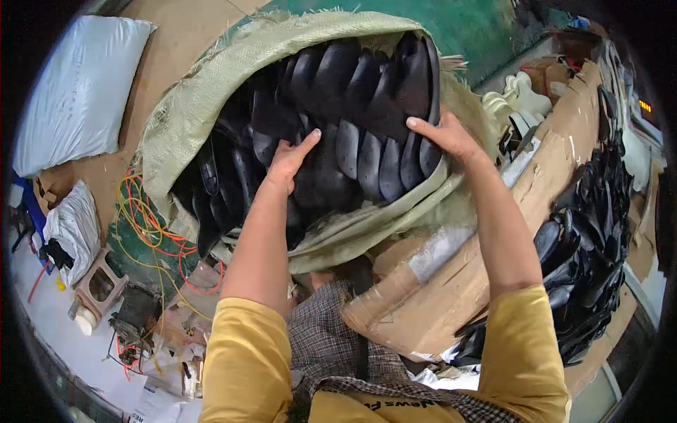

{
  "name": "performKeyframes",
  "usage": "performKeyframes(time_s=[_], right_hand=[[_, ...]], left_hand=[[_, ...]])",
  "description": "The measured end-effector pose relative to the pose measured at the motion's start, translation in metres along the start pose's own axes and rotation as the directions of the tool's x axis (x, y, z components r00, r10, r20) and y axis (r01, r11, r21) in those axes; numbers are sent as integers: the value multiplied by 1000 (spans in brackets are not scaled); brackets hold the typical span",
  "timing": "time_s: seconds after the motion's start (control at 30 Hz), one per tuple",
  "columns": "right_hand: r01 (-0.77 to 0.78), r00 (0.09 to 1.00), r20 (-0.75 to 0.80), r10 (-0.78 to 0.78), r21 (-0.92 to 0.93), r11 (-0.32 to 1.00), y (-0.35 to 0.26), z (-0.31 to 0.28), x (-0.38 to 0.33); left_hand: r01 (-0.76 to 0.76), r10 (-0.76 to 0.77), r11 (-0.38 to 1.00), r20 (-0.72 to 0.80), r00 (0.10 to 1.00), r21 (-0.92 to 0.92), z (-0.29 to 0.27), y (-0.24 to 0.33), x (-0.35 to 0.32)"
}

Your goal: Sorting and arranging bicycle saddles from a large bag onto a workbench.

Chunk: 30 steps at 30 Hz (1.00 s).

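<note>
A pale green woven sack [180, 120] stands in front of me with its rim rolled outward. Black, curved, sole-shaped pieces [368, 156] fill it, packed on edge in rows. My left hand [290, 161] reaches into the middle of the sack, thumb pointing up and right, fingers curled down among the pieces and partly hidden. At the right end of the rows, my right hand [451, 135] has its thumb over the pieces, with its fingers hidden behind the outermost ones. Several pieces lie between the two hands.
More black pieces [582, 247] are heaped at the right beside a cardboard sheet [430, 299]. Cream-coloured shaped pieces [525, 99] lie behind it. A white plastic bag [84, 92] rests at the far left. Orange and yellow cords [151, 225] tangle left of the sack.
</note>
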State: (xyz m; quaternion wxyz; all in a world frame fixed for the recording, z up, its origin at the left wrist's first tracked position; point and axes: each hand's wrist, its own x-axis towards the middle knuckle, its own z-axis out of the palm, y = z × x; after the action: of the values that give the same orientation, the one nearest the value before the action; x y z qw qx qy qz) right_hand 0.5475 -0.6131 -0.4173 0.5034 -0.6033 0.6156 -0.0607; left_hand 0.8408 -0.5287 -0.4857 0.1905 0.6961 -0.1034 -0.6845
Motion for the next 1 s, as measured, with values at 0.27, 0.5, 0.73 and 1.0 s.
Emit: performKeyframes(time_s=[0.27,0.5,0.73,1.0], right_hand=[[-320,944,73,321,430,844,5,17,5],[-169,975,-51,215,452,876,-8,31,-19],[-241,969,95,228,561,792,-11,33,-33],[-338,941,256,222,664,667,-13,47,-101]], left_hand=[[-50,49,999,-157,986,-1,8,-25,20],[-129,158,984,-284,946,119,4,-31,-4],[-137,196,963,-252,948,232,-13,-30,-18],[-228,290,930,192,938,-289,-22,-31,-122]])
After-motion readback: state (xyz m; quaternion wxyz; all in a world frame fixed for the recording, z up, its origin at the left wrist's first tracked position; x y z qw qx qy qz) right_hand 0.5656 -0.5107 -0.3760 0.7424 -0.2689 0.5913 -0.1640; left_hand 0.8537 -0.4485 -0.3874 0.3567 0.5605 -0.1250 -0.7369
